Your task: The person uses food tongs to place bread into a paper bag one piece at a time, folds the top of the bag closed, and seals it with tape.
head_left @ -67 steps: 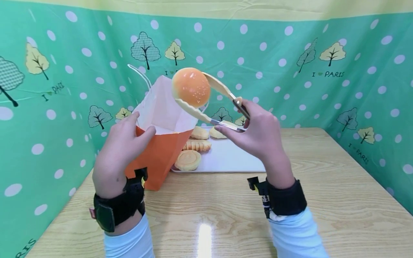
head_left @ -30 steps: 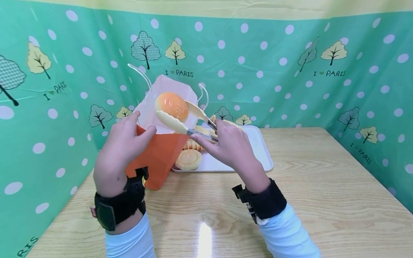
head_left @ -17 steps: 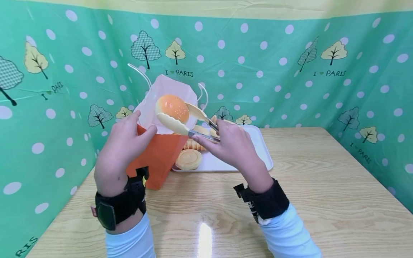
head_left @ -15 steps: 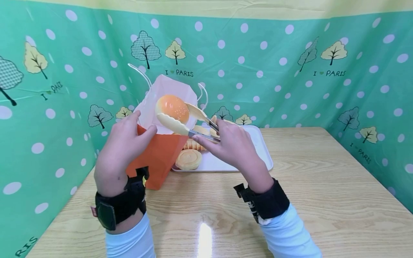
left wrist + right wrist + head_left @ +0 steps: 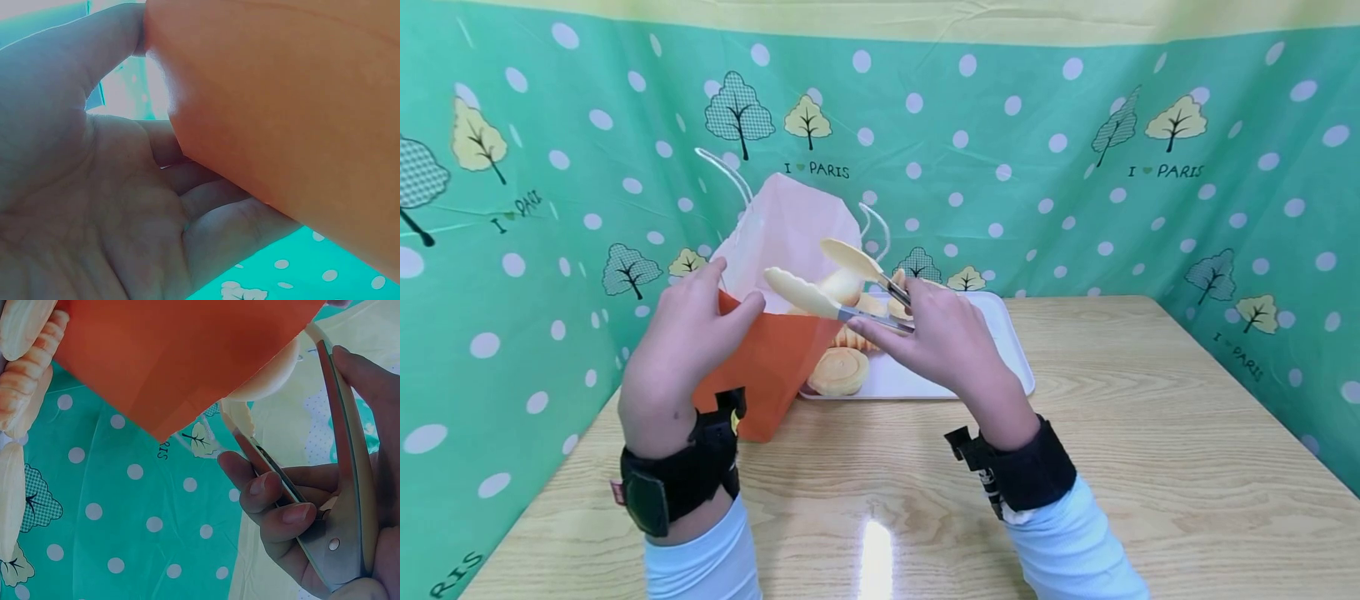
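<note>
Worn on the head, one camera looked forward and down, far enough back to take in the left hand [image 5: 676, 342], the right hand [image 5: 936, 337], the wooden table [image 5: 1157, 450] and, across the top, the green curtain [image 5: 1037, 183]. The left wrist camera sat close against the palm, the orange bag [image 5: 281, 100] filling the upper right. The right wrist camera, also near, faced past the tongs [image 5: 350, 506] at right. I noticed all three views shared the bag, left of centre in the head view.
</note>
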The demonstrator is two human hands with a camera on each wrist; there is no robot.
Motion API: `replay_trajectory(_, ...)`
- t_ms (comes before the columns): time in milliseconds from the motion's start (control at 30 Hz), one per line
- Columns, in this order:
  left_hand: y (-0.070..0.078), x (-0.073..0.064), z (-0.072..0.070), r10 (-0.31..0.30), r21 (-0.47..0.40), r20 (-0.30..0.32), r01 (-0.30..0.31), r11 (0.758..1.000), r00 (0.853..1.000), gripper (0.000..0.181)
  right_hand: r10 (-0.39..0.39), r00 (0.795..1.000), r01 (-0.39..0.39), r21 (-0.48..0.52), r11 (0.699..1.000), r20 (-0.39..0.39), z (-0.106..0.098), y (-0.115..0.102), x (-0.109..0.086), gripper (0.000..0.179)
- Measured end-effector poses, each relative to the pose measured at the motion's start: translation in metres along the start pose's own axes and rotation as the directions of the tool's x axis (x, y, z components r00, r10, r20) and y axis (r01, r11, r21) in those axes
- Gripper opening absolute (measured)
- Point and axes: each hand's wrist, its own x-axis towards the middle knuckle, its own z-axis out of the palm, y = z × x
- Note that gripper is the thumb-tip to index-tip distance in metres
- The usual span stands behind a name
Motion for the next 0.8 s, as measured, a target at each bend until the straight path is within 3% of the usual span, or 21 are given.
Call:
replay_trajectory(500, -0.003, -0.001, 0.000, -0.010, -0.003, -0.010, 0.010, 1.000, 1.000, 0.069, -0.011, 0.999, 0.011, 0.006, 1.000, -0.037, 0.002, -0.001, -0.002, 0.065)
replay_trajectory(800, -0.013, -0.001, -0.005, -0.085, -0.026, -0.009, 0.085, 0.996, 0.996, 0.073, -0.032, 0.997, 0.036, 0.050, 0.998, -0.073, -0.005, -0.004, -0.004, 0.069)
